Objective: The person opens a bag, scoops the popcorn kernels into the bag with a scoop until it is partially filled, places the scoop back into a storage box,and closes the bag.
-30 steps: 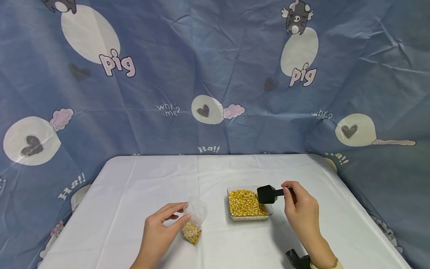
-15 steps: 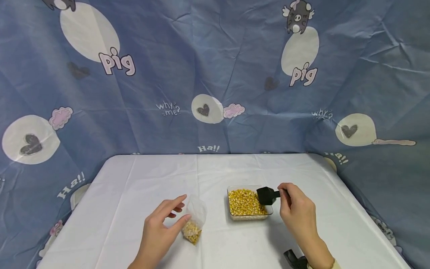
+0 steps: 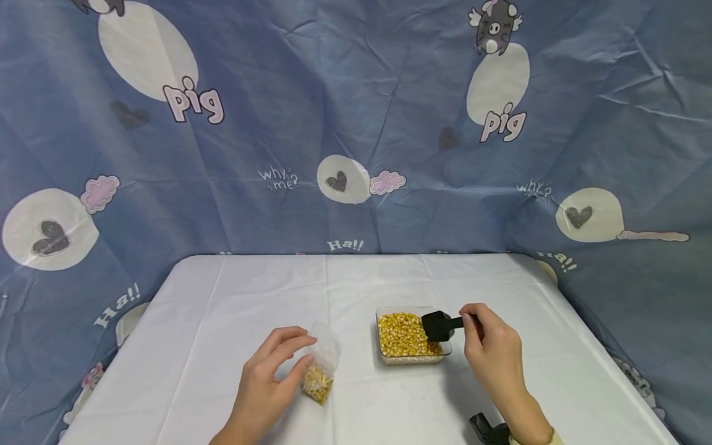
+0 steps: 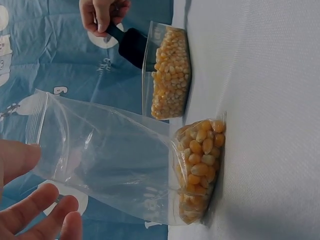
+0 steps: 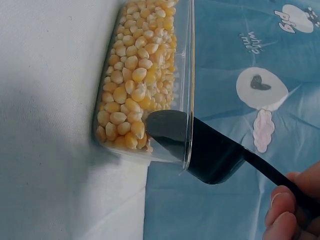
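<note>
A clear zip bag (image 4: 110,150) stands upright on the table with corn kernels (image 4: 200,165) in its bottom. My left hand (image 3: 267,374) is beside the bag's top, thumb and fingers apart; in the left wrist view the thumb (image 4: 20,159) overlaps the zip edge, and whether it touches is unclear. My right hand (image 3: 497,352) grips the handle of a black scoop (image 3: 437,326). The scoop's blade reaches over the right rim of a clear rectangular container (image 3: 413,360), its tip against the corn kernels (image 5: 135,75) inside.
A white cloth (image 3: 239,290) covers the table. Behind it hangs a blue printed curtain (image 3: 356,111). A black strap-like device (image 3: 489,429) is at my right wrist.
My left fingers have parted from the bag's top and shifted slightly, while the bag stays standing. My right hand has moved a little left, with the scoop lower over the container.
</note>
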